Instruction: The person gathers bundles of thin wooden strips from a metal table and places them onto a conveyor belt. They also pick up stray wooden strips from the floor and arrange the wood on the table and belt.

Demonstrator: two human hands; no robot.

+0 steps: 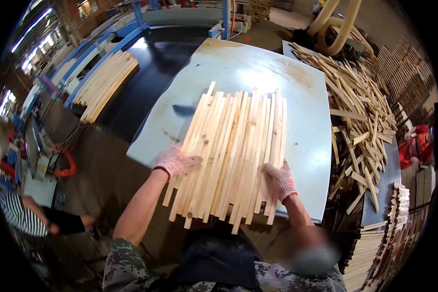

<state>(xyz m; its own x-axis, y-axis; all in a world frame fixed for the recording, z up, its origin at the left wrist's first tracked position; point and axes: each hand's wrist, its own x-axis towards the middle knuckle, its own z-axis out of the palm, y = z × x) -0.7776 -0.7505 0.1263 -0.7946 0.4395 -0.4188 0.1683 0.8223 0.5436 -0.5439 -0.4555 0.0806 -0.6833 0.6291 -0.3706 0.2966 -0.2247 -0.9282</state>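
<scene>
Both gloved hands press flat on a bundle of wooden slats (233, 155) lying side by side on the pale blue worktop (306, 141), its near ends overhanging the edge. The left hand (176, 161) rests fingers spread on the left side; the right hand (280, 179) lies open on the right. Beyond, a loose heap of slats (360, 107) sprawls right, and a neat stack (104, 85) sits far left.

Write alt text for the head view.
Two gloved hands, left hand and right hand, press the sides of a flat bundle of wooden slats on a pale blue table. A heap of loose slats lies to the right.
</scene>
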